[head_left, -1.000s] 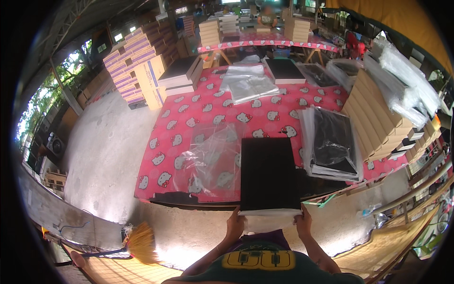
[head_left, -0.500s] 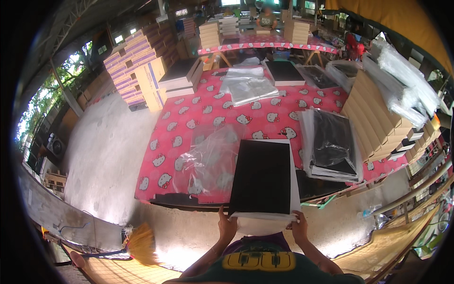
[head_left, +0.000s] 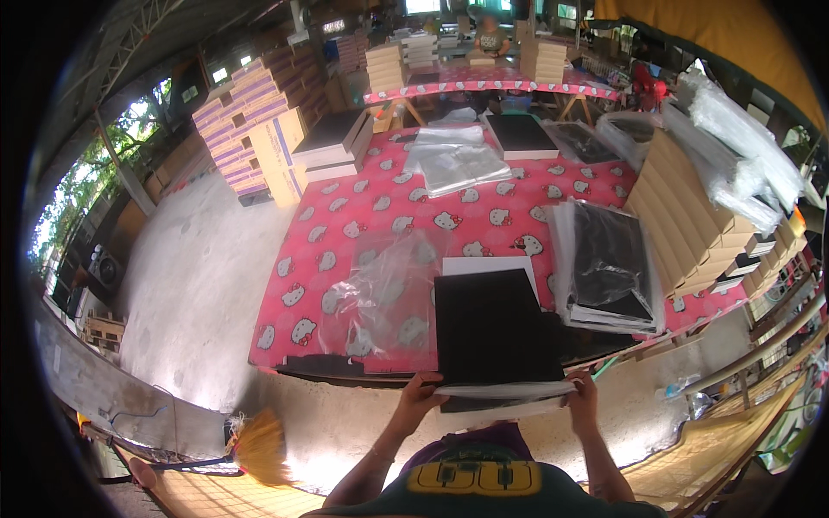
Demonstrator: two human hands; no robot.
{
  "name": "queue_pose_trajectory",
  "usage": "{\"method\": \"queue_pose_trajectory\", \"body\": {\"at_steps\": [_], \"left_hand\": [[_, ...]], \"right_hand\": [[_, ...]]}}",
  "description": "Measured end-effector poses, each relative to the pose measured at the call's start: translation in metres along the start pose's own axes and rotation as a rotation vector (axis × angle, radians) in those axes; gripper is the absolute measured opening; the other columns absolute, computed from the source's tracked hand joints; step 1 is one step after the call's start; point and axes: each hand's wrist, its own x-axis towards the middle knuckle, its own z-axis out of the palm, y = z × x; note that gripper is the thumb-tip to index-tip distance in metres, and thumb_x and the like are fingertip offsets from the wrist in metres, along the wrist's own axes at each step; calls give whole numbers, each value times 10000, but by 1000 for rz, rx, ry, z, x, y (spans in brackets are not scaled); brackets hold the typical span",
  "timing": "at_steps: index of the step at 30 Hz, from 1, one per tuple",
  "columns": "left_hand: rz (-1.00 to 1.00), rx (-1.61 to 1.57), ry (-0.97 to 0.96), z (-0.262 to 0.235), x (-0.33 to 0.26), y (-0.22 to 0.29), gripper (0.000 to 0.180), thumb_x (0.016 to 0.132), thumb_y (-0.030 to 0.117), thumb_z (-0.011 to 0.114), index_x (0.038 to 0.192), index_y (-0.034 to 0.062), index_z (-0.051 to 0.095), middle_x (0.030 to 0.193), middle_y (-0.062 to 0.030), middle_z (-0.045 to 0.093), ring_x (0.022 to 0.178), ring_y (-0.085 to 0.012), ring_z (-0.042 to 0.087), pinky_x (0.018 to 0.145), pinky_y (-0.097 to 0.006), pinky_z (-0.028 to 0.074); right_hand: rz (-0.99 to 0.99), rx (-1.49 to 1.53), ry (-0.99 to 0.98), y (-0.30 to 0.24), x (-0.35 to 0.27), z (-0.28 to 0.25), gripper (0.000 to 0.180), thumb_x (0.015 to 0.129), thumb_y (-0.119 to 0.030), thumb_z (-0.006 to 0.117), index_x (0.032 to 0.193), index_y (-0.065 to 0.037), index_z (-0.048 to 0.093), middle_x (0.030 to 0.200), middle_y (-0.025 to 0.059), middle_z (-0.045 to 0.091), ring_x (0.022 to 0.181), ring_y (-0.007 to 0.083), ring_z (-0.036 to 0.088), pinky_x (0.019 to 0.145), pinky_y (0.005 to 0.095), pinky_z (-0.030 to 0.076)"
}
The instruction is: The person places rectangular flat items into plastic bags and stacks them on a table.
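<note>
A flat black rectangular panel (head_left: 492,328) lies at the near edge of the table, its near end sticking out toward me. Along that end runs a thin whitish sheet (head_left: 509,393), perhaps plastic or paper, with a dark strip showing below it. My left hand (head_left: 420,399) pinches its left corner, and my right hand (head_left: 580,397) pinches its right corner. A white board (head_left: 488,265) shows beyond the panel's far edge. Left of the panel, a clear plastic bag (head_left: 380,302) lies flat on the table. What lies under the panel is hidden.
The table wears a pink patterned cloth (head_left: 345,224). Bagged black panels (head_left: 609,268) lie at right, beside stacked brown cartons (head_left: 682,216). More plastic bags (head_left: 458,160) lie farther back. A broom (head_left: 259,449) is at lower left. Another person (head_left: 490,39) is far off.
The black panel's near end has shifted right and toward me, uncovering more white board behind it. Both hands moved right; the whitish sheet is now drawn into a narrow strip between them.
</note>
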Motion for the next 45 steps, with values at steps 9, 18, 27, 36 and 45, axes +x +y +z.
{"method": "queue_pose_trajectory", "body": {"at_steps": [9, 18, 27, 36, 45], "left_hand": [[170, -907, -469, 2, 15, 138, 432, 893, 176, 581, 1270, -17, 498, 1187, -159, 608, 1164, -299, 538, 1002, -451, 395], [30, -1102, -63, -16, 118, 25, 271, 907, 98, 545, 1169, 29, 535, 1142, -74, 618, 1052, -215, 598, 951, -401, 465], [212, -344, 298, -19, 107, -22, 351, 890, 121, 594, 1214, 12, 512, 1148, -111, 580, 996, -177, 583, 907, -334, 452], [437, 46, 139, 26, 133, 89, 282, 934, 210, 600, 1121, -1, 586, 961, -2, 623, 830, -70, 541, 735, -237, 458], [538, -298, 373, 12, 103, 140, 106, 909, 169, 634, 948, 74, 611, 762, 52, 570, 642, -20, 476, 555, -195, 389]], "right_hand": [[-241, 882, -561, -153, 20, 11, 514, 893, -223, 589, 1358, -99, 410, 1238, 143, 573, 1089, 304, 581, 990, 488, 429], [198, 1163, -301, -68, 114, 53, 318, 952, -196, 518, 1262, -124, 511, 1185, 23, 606, 1136, 191, 551, 1019, 399, 402], [363, 976, -213, 0, 120, 56, 302, 940, -355, 539, 1219, -239, 548, 931, -19, 663, 970, 173, 610, 959, 432, 431], [146, 921, -221, -47, 172, 70, 230, 925, -253, 587, 1133, -161, 550, 959, 0, 647, 966, 161, 601, 897, 373, 486], [14, 859, -225, -31, 123, 48, 288, 909, -178, 607, 1183, -117, 541, 977, -18, 622, 888, 130, 598, 869, 306, 485]]}}
